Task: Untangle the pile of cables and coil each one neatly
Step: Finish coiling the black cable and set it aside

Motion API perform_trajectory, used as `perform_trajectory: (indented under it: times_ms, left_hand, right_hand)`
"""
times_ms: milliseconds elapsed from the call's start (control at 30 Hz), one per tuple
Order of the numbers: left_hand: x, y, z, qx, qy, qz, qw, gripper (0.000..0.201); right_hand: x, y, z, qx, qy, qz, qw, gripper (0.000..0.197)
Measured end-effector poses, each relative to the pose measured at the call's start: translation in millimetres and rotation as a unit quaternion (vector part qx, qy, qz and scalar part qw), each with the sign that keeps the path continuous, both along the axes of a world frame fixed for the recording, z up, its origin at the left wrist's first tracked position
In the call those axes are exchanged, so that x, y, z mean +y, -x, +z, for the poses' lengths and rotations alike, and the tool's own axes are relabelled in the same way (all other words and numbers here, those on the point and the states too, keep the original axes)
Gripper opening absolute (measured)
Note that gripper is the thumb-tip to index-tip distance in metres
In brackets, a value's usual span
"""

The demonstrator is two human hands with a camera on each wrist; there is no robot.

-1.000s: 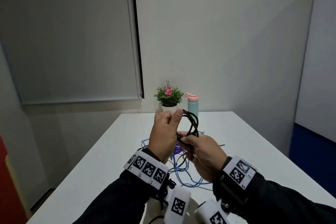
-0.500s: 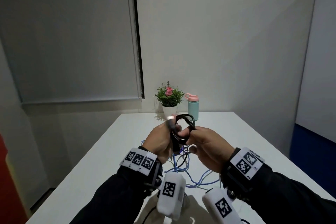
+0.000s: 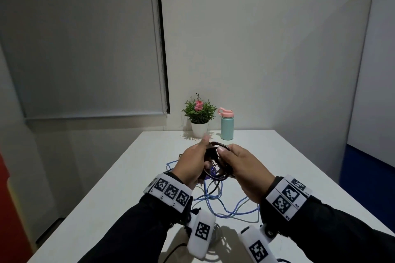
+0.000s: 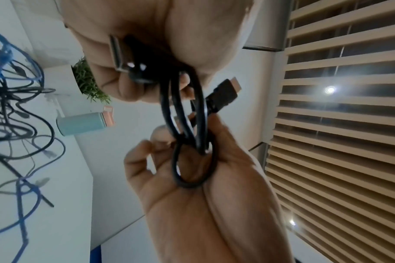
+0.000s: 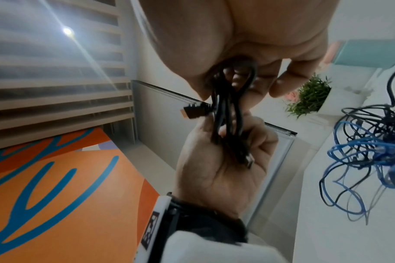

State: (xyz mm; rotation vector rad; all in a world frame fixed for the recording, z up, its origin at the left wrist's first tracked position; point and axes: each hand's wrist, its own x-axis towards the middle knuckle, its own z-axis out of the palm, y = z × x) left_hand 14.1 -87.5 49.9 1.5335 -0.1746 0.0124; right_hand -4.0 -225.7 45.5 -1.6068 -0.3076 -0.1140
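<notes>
A black cable coil (image 3: 215, 157) is held above the table between both hands. My left hand (image 3: 192, 162) grips its left side, thumb up, with fingers curled round the strands and a metal plug (image 4: 116, 53). My right hand (image 3: 241, 164) pinches the right side of the black cable coil (image 4: 185, 115). A black plug with a gold tip (image 4: 223, 94) sticks out of the loops. Under the hands, a tangle of blue and black cables (image 3: 222, 200) lies on the white table (image 3: 128, 177). In the right wrist view the coil (image 5: 228, 110) hangs between the two hands.
A small potted plant (image 3: 198, 113) and a teal bottle with a pink lid (image 3: 227, 126) stand at the table's far edge by the wall. A blue panel (image 3: 367, 188) is to the right of the table.
Both hands have come down and closer to the table with the black coil. The coil, upright before, now lies flatter between them.
</notes>
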Motion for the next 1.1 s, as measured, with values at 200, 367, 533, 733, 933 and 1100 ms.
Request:
perform_trajectory:
  times_ms: [200, 367, 533, 733, 933, 1100]
  left_hand:
    - [-11, 6, -16, -0.228, -0.006, 0.009, 0.974, 0.059]
    - [-5, 3, -18, -0.348, -0.11, 0.057, 0.929, 0.028]
    - [3, -1, -12, -0.244, 0.079, 0.165, 0.952, 0.032]
    - [6, -4, -1, 0.021, 0.295, 0.121, 0.948, 0.033]
    - [5, -14, -13, 0.013, 0.038, 0.113, 0.993, 0.036]
    - [9, 0, -27, -0.064, -0.023, -0.046, 0.997, 0.043]
  right_hand:
    - [10, -1, -5, -0.01, -0.046, -0.012, 0.999, 0.027]
    - [11, 0, -4, 0.005, -0.121, 0.009, 0.993, 0.027]
    - [2, -4, 0, -0.007, -0.13, -0.032, 0.991, 0.022]
    - [2, 0, -5, -0.011, -0.16, 0.022, 0.987, 0.015]
    - [6, 3, -10, -0.034, -0.096, 0.043, 0.994, 0.035]
    - [1, -4, -16, -0.097, -0.05, 0.017, 0.994, 0.035]
